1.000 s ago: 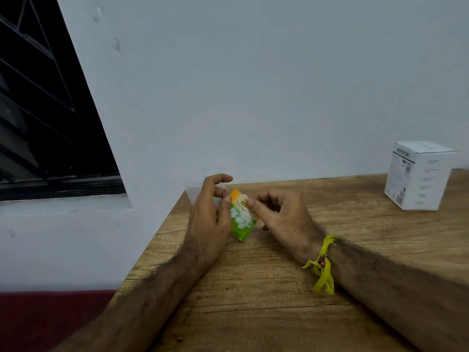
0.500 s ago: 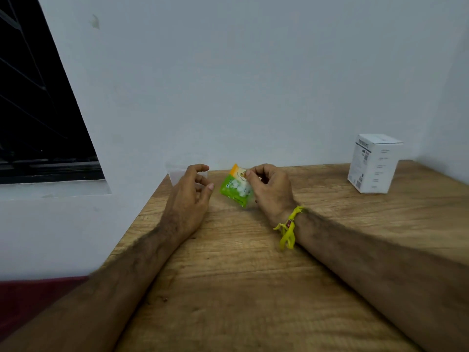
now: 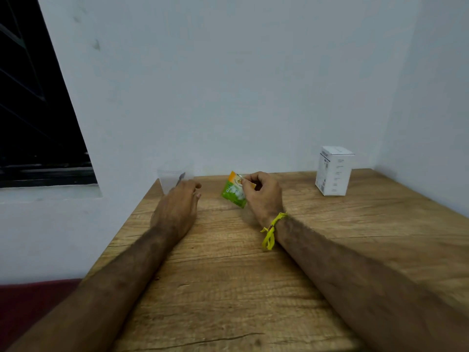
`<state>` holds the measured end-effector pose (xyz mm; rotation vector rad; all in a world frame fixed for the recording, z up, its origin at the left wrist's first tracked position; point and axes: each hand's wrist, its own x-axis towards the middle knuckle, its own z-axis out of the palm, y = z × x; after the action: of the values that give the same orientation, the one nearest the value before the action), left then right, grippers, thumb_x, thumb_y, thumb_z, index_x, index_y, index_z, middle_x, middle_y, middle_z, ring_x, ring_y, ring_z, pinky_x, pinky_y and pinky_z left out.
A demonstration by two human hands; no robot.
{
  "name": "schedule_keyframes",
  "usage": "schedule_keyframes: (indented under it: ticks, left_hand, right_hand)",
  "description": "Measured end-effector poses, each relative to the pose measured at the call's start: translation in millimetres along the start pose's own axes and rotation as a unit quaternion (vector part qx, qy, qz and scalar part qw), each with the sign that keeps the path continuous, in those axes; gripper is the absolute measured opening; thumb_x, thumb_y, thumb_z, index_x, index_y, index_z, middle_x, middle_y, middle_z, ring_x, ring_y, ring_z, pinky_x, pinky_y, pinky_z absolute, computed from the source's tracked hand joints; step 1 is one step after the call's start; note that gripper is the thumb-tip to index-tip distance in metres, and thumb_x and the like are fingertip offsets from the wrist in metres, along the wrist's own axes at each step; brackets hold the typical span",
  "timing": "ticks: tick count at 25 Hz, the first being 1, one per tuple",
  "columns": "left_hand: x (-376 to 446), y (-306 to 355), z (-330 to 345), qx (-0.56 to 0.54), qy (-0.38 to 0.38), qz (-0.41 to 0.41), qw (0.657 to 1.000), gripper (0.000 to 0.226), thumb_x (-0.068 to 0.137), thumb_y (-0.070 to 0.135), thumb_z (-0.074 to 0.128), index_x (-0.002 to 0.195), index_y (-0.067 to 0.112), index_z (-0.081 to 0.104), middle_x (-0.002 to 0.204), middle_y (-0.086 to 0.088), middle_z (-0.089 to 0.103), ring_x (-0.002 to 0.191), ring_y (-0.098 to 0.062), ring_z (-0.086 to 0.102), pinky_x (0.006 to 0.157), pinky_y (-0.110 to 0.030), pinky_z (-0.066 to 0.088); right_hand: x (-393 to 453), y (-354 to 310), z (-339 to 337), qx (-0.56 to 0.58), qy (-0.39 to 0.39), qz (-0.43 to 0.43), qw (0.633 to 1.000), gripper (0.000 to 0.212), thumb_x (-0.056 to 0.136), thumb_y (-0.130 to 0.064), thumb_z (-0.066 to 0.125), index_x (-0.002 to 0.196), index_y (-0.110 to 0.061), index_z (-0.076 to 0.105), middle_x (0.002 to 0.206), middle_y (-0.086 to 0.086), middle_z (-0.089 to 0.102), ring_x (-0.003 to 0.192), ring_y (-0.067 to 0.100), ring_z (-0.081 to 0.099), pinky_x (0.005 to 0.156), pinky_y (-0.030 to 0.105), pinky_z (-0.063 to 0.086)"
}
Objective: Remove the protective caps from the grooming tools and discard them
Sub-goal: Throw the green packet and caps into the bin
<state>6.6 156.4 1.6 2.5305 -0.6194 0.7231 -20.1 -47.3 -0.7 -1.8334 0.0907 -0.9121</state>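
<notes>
Nearest us, both forearms lie across the wooden table (image 3: pixel 228 288), a yellow thread (image 3: pixel 270 233) tied at the right wrist. Our right hand (image 3: pixel 264 196) pinches a green and orange packet (image 3: pixel 233 191) just above the tabletop. Our left hand (image 3: pixel 177 207) reaches to a clear plastic cup (image 3: pixel 172 177) at the far edge; whether its fingers hold anything we cannot tell. Farther right stands a white box (image 3: pixel 333 174).

clear cup (image 3: pixel 175 177) blurred, half behind left hand (image 3: pixel 177 207); contents unclear; packet (image 3: pixel 233 190) print unreadable.

wooden table (image 3: pixel 228 288) bears white box (image 3: pixel 333 174), clear cup (image 3: pixel 168 180).
</notes>
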Motion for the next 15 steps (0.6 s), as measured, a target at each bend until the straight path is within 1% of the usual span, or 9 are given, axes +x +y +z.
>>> schedule_keyframes:
  ticks: [3,6,8,11,13,15]
  left_hand:
    - [-1,2,-1,0.033,-0.005,0.013,0.999,0.020,0.104,0.025,0.046,0.117,0.018,0.059,0.116,-0.003,0.064,0.099,-0.021,0.061,0.082,-0.040,0.052]
    - [2,2,-1,0.052,0.005,0.021,0.998,0.020,0.104,0.028,0.044,0.114,0.019,0.060,0.111,-0.003,0.066,0.094,-0.021,0.061,0.079,-0.042,0.053]
    - [4,5,-4,0.065,0.003,0.017,0.998,0.023,0.104,0.030,0.043,0.115,0.018,0.059,0.112,-0.004,0.066,0.095,-0.023,0.062,0.079,-0.043,0.054]
    - [-1,19,-6,0.104,-0.007,0.042,0.994,0.027,0.104,0.033,0.042,0.119,0.017,0.059,0.118,-0.007,0.066,0.099,-0.026,0.063,0.081,-0.043,0.054]
    - [-9,41,-7,0.083,-0.010,0.068,0.994,0.029,0.104,0.035,0.044,0.120,0.017,0.060,0.121,-0.008,0.066,0.103,-0.027,0.063,0.082,-0.043,0.052]
    - [-17,74,-4,0.039,-0.019,0.089,0.995,0.029,0.102,0.038,0.047,0.117,0.019,0.062,0.118,-0.008,0.067,0.104,-0.029,0.063,0.084,-0.043,0.052]
  right_hand:
    - [-3,2,-9,-0.008,0.014,-0.020,1.000,0.005,0.087,-0.018,0.070,0.086,-0.014,0.072,0.084,-0.003,0.072,0.079,0.015,0.068,0.070,0.040,0.059]
    - [-8,-1,-18,-0.036,0.027,-0.038,0.998,0.007,0.086,-0.023,0.068,0.087,-0.016,0.072,0.085,-0.005,0.071,0.080,0.012,0.068,0.070,0.040,0.059]
    - [-12,-8,-28,-0.038,0.041,-0.040,0.998,0.009,0.085,-0.026,0.067,0.085,-0.018,0.072,0.084,-0.006,0.071,0.079,0.012,0.068,0.070,0.041,0.059]
    - [-19,-23,-56,-0.012,0.092,-0.019,0.996,0.007,0.085,-0.021,0.068,0.079,-0.017,0.071,0.077,-0.006,0.070,0.075,0.012,0.067,0.068,0.036,0.058]
    - [-27,-30,-83,0.006,0.130,-0.001,0.991,0.008,0.084,-0.018,0.069,0.076,-0.019,0.070,0.073,-0.007,0.069,0.072,0.009,0.065,0.066,0.030,0.056]
    - [-40,-34,-112,0.008,0.163,0.001,0.987,0.009,0.083,-0.017,0.070,0.074,-0.021,0.069,0.070,-0.009,0.068,0.068,0.008,0.063,0.065,0.027,0.053]
